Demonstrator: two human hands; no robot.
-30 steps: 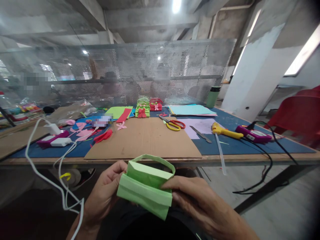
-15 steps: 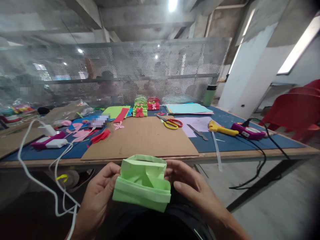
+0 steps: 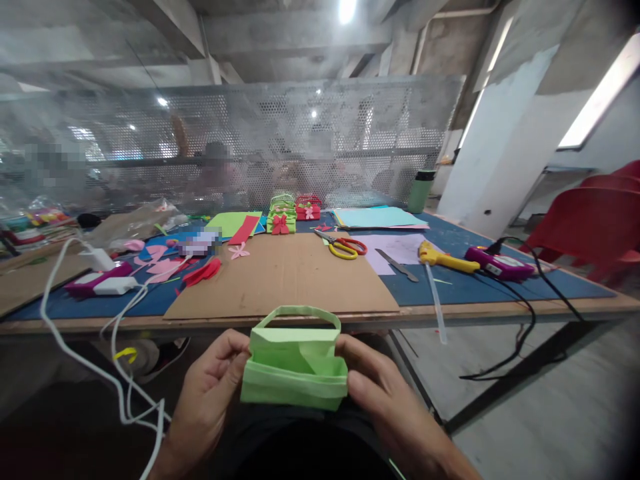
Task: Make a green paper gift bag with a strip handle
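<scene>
A light green folded paper bag [image 3: 295,390] with a strip handle is held above my lap, in front of the table edge. My left hand [image 3: 213,393] pinches its left side between thumb and fingers. On the right side, my right hand [image 3: 383,387] grips the bag with the thumb at the front and the fingers behind, partly hidden. The bag's mouth gapes toward me, and its handle arches up at the back. Beyond it, a cardboard sheet [image 3: 280,280] lies on the table.
Scissors [image 3: 343,245], a knife blade [image 3: 397,265] and a yellow glue gun [image 3: 447,259] lie to the right. Small green [image 3: 281,217] and red [image 3: 308,208] paper bags stand at the back. White cables [image 3: 117,320] hang over the left edge; a power strip [image 3: 500,265] sits far right.
The bag has moved slightly right and turned more level, and its handle now stands up as a clear arch. My right hand has closed onto the bag's right side.
</scene>
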